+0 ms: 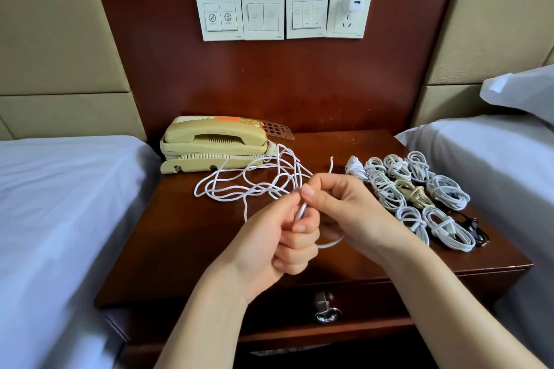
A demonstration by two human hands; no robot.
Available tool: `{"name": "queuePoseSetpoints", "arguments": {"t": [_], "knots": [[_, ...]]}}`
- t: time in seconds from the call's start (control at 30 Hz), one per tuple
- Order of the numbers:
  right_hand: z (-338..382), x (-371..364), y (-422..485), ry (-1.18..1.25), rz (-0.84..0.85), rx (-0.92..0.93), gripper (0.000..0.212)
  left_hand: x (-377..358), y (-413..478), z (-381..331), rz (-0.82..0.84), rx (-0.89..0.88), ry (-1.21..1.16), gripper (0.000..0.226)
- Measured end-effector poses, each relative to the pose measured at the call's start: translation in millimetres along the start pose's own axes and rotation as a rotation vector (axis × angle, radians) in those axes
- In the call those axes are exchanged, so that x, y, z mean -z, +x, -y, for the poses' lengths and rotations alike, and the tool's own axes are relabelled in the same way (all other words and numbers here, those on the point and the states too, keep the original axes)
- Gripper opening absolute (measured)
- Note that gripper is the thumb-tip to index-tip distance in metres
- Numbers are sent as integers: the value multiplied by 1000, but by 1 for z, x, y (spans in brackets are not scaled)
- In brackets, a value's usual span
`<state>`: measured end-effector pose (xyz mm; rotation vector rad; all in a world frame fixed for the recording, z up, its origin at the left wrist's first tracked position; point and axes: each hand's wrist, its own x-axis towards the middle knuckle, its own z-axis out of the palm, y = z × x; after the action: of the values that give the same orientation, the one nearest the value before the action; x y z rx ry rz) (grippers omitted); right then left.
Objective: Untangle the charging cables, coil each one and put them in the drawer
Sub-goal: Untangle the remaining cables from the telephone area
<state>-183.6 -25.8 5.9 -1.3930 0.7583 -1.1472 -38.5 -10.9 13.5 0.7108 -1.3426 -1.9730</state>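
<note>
While the table [186,234] carries a loose cable [239,186] sprawled mid-top and finished coils [419,198] along its right edge, the left hand [278,237] has its grip clenched round one end and the right hand [338,204] pinches it, seemingly near the plug. Best to draw slack slowly and keep the loops even.

The nightstand [186,249] top is dark reddish wood with a glossy varnish, like the wall panel [269,84] behind it. The telephone [214,136] is dull, yellowed beige plastic. The loose white cable [239,186] and coiled cables [413,195] have smooth sheaths. The drawer handle [325,307] is shiny metal; the bedsheet [60,204] is matt white cloth; the switch plates [263,15] are smooth white plastic
</note>
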Motion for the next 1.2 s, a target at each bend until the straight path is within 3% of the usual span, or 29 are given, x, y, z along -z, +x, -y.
{"name": "queuePoseSetpoints", "arguments": {"t": [0.2,0.33,0.5,0.67,0.8,0.93,1.0,1.1,1.2], "knots": [[-7,-3,2,35,64,14,50,8,-5,0,83,16,-11,52],[-12,-8,1,-45,-10,18,34,13,-6,3,21,21,112,49],[-13,-15,-1,-32,11,35,34,15,-10,2,67,41,90,51],[-18,-22,0,-7,-5,-105,30,14,-15,0,-46,-63,-47,36],[-20,-23,1,-271,56,-209,32,24,-14,-4,-157,-164,-237,37],[-12,-31,-4,-597,218,-71,46,34,-11,-5,-297,-168,-341,48],[-9,-34,-7,-760,243,-13,49,36,-9,-6,-362,-167,-353,48],[-12,-38,-9,-983,254,52,26,36,-4,-6,-489,-230,-319,45],[-15,-40,-9,-1121,253,123,32,36,3,-1,-626,-322,-188,43]]}}
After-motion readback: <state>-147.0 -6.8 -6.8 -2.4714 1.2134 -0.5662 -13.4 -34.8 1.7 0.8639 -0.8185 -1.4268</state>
